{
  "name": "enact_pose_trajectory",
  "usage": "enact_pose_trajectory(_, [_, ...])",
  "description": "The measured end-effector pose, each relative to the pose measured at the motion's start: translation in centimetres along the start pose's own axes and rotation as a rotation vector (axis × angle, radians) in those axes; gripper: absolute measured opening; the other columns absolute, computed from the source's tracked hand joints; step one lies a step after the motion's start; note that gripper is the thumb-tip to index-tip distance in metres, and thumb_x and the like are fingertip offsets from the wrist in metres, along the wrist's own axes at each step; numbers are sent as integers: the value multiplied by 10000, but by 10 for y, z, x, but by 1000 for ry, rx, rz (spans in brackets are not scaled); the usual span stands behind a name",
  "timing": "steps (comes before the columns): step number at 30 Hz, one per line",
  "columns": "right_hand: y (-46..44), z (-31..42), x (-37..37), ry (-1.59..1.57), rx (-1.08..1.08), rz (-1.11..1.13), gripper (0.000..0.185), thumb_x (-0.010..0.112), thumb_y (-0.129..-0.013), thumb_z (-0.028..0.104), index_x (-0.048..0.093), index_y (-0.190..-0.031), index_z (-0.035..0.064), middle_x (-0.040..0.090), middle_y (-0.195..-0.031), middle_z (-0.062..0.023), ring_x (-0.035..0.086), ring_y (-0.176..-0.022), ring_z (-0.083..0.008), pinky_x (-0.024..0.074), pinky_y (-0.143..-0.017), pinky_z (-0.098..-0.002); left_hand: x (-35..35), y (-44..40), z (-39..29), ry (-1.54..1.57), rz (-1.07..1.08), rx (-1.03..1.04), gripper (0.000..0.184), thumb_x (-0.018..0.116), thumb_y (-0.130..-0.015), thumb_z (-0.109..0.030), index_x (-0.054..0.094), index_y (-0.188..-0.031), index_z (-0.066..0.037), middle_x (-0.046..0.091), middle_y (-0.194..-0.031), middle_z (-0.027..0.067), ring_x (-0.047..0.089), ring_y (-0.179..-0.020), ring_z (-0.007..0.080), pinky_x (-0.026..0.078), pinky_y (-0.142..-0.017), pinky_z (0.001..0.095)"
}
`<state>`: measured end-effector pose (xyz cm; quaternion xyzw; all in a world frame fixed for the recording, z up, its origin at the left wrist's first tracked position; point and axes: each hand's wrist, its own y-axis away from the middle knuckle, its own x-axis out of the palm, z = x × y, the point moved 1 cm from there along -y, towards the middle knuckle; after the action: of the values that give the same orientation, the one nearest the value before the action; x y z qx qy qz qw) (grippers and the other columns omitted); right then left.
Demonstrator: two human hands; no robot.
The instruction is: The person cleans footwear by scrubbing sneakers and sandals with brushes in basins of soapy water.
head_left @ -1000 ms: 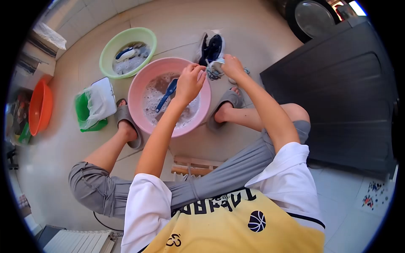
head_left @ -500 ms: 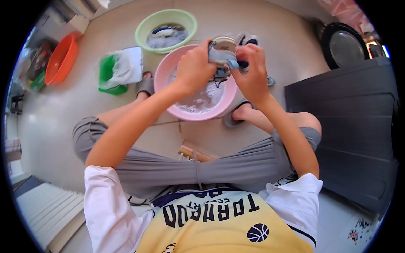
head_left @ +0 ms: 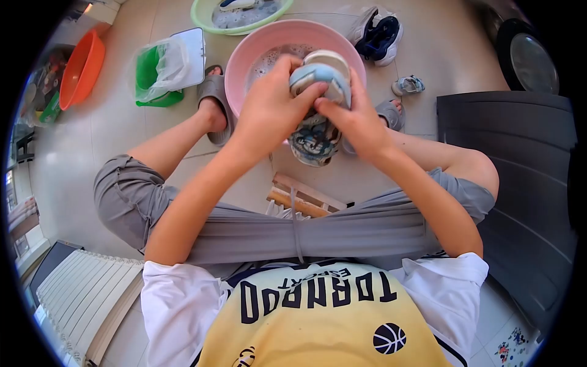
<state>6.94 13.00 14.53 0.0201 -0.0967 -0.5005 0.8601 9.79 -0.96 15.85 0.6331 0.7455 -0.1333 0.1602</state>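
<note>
Our shoe: lt blue & wht, dk patterned.
We see pink basin, pale-grn basin, orange tub, navy-&-wht shoes.

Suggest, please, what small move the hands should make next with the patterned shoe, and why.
I would probably lower the patterned shoe into the pink basin: the left hand and right hand both grip it, it appears in front of the basin's near side, and sudsy water shows inside.
</note>
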Motion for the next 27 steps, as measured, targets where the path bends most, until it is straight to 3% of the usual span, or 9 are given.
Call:
enact_pose_trajectory(1, [-1, 2, -2, -2, 6, 1, 432, 606, -754, 85, 397, -1127, 22, 519, -1007, -79, 502, -927, -137, 428, -803, -270, 2, -2, -1, 0, 1, -7, 214, 650, -749, -187, 586, -902, -53, 586, -806, 86, 562, -717, 258, 457, -653, 318])
enact_pose_trajectory(3, [-2, 8, -3, -20, 156, -15, 407, 602, -749, 72, 430, -1116, 22, 537, -987, -73, 521, -910, -131, 437, -798, -269, 0, -5, -4, -417, -468, 656, 208, 672, -669, -137, 599, -863, -121, 552, -990, 94, 536, -866, 266, 462, -672, 339])
enact_pose_trajectory(4, [-1, 5, -3, -103, 186, -48, 367, 587, -753, 81, 462, -1094, 26, 551, -960, -62, 537, -871, -122, 447, -770, -259, 1, -5, 2, -501, -386, 784, 234, 657, -598, -118, 602, -820, -168, 498, -1112, 85, 498, -971, 273, 469, -691, 338])
enact_pose_trajectory(11, [6, 5, 2, -252, 370, -47, 310, 555, -752, 94, 488, -1048, 37, 545, -898, -39, 526, -812, -103, 443, -713, -246, -6, -6, 1, -497, -456, 1030, 171, 617, -565, -114, 592, -727, -164, 531, -1092, 77, 516, -966, 268, 472, -726, 326])
enact_pose_trajectory(13, [9, 11, 6, -242, 396, -91, 302, 544, -752, 97, 489, -1043, 36, 543, -881, -37, 527, -784, -107, 445, -692, -247, -12, -9, -3, -574, -480, 1019, 134, 629, -635, -162, 625, -769, -154, 551, -1080, 103, 538, -941, 243, 464, -747, 344])
enact_pose_trajectory(14, [8, 9, 4, -236, 409, -91, 270, 540, -767, 126, 495, -1020, 44, 550, -864, -38, 545, -769, -110, 459, -666, -252, -20, -11, -14, -563, -240, 803, 434, 642, -675, -179, 423, -1049, -143, 487, -1162, 183, 483, -1045, 313, 409, -852, 375])
enact_pose_trajectory(17, [7, 7, -1, -239, 413, -48, 265, 543, -778, 157, 498, -1014, 46, 562, -844, -38, 568, -739, -114, 475, -623, -258, -30, -11, -31, -575, 25, 574, 632, 651, -718, -173, 346, -1268, -118, 454, -1205, 259, 424, -1156, 347, 372, -930, 395])
enact_pose_trajectory(21, [13, 10, -3, 239, 121, 123, 412, 536, -773, 92, 453, -1171, 29, 552, -951, -39, 512, -851, -86, 425, -758, -222, -31, -11, -37, -433, 255, 270, 194, 603, -694, -79, 596, -868, 6, 580, -974, 232, 554, -906, 383, 457, -735, 406])
enact_pose_trajectory(27, [8, 4, -13, 365, 83, 168, 495, 544, -777, 60, 410, -1252, 46, 537, -1015, -31, 484, -927, -96, 381, -831, -225, -27, -18, -13, -389, 283, 374, 355, 546, -677, -4, 568, -1031, 14, 595, -942, 217, 582, -875, 349, 466, -738, 383])
